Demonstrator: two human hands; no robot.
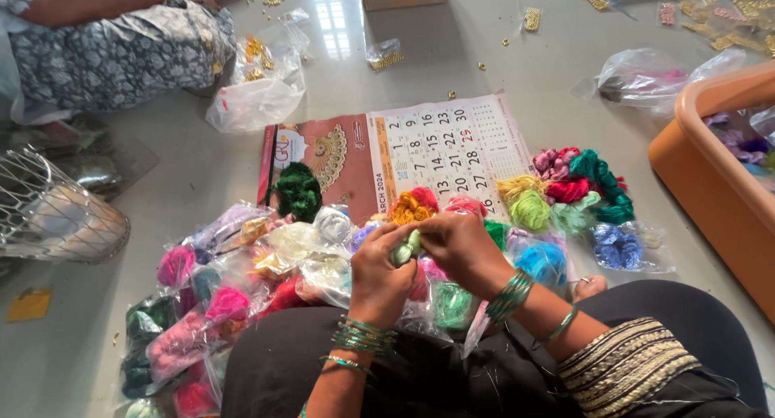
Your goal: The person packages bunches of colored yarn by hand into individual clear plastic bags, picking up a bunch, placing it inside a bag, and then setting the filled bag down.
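Both hands — left (378, 274), right (462, 248) — pinch one pale-green thread skein (404, 248) (fingers closed).

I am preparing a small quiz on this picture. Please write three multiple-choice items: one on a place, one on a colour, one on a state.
1. Where does the wall calendar lie?
A. flat on the floor
B. in the orange tub
C. on the person's lap

2. What colour is the thread bundle that the hands hold?
A. dark blue
B. pale green
C. red

3. How do the two hands stand?
A. both flat on the floor
B. one raised, one idle
C. both closed on one bundle

Key: 1 A, it lies spread on the floor beyond the threads. 2 B, the thread bundle is pale green. 3 C, left hand and right hand both grip it.
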